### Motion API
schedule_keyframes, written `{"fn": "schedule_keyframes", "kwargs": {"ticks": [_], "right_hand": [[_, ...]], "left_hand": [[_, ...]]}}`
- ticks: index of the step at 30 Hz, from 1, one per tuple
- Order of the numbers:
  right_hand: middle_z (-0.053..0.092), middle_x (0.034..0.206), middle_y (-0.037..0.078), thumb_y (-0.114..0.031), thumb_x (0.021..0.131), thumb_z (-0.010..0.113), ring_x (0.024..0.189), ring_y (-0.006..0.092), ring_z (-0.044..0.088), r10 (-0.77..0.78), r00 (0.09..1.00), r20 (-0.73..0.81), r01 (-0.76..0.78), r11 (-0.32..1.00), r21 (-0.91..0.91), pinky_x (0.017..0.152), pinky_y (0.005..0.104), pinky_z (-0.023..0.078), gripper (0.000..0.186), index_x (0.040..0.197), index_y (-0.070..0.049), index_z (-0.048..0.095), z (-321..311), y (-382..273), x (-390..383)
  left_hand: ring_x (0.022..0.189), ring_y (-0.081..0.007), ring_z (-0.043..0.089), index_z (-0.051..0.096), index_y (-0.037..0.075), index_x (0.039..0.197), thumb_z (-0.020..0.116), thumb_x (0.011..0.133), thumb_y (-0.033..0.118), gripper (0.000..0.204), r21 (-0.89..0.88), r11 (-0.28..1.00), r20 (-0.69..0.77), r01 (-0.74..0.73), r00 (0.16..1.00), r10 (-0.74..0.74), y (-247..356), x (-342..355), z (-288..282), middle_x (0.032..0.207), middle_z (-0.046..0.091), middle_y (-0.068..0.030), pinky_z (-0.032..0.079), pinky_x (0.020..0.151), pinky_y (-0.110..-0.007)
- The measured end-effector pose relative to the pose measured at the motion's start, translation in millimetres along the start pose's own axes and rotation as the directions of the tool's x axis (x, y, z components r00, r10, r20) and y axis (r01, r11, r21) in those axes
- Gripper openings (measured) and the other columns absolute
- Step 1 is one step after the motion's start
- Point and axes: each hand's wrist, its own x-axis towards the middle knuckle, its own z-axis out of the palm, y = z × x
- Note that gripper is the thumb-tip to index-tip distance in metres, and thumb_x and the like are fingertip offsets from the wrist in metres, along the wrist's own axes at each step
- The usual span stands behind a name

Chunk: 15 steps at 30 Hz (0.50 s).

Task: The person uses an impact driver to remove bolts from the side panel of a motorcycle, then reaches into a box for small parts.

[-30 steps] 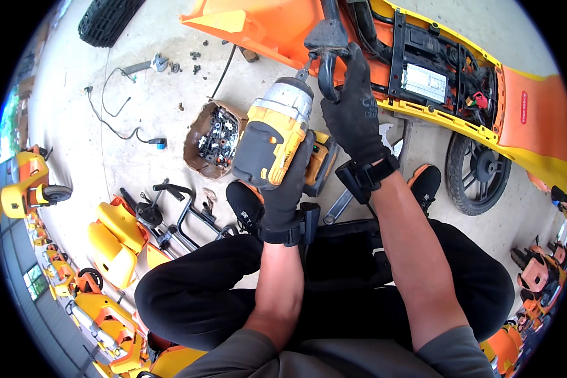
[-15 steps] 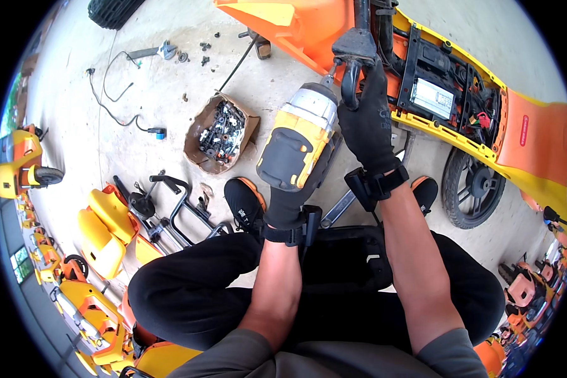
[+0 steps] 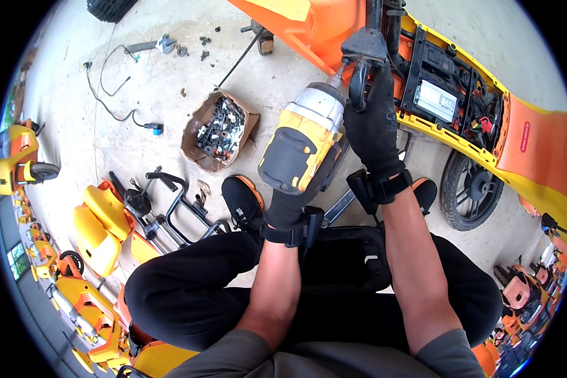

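My left hand [image 3: 286, 209], in a black glove, is closed round the handle of a yellow and black cordless impact wrench [image 3: 299, 142]. The wrench's socket end meets a bolt area beside a black metal bracket [image 3: 364, 45] on the front of an orange and yellow scooter [image 3: 529, 129]. My gloved right hand [image 3: 373, 129] is wrapped round the curved black hook-like part [image 3: 359, 85] below that bracket. Its fingertips are partly hidden behind the metal. An uncovered bay in the scooter body shows a silver box [image 3: 436, 101] and wiring.
Left of the wrench stands an open cardboard box [image 3: 192, 148] of loose hardware. Cables [image 3: 97, 94] and small parts lie on the concrete floor. Yellow panels [image 3: 101, 227] and a black tubular frame [image 3: 181, 214] lie near my left knee. A scooter wheel [image 3: 472, 189] is at right.
The scooter's bracket, the wrench and my right hand appear slightly further right in view, while floor items shift a little left. Both hands keep their holds.
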Motion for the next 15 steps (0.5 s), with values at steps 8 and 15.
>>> {"fn": "schedule_keyframes", "kwargs": {"ticks": [8,15], "right_hand": [[0.037,0.143,0.030,0.008,0.077,0.062,0.135,0.0457,0.040,0.038,0.999,-0.002,-0.038,0.999,0.011,0.109,0.0465,0.039,0.087,0.152,0.003,0.018,2,-3,-2],[0.038,0.144,0.028,0.008,0.078,0.061,0.134,0.0445,0.042,0.055,0.998,0.014,-0.055,0.998,-0.006,0.107,0.0456,0.041,0.086,0.152,0.003,0.018,2,-2,-2]], "left_hand": [[0.108,-0.0245,0.067,0.063,0.008,0.128,0.073,0.086,0.007,0.044,-0.106,0.986,0.012,0.132,0.991,-0.131,9,3,-3,0.122,0.069,-0.0071,0.052,0.093,-0.036],[0.098,-0.0199,0.069,0.069,0.005,0.117,0.077,0.084,0.013,0.034,-0.048,0.989,-0.040,0.143,0.989,-0.145,-5,4,6,0.111,0.071,-0.0070,0.054,0.083,-0.031]]}}
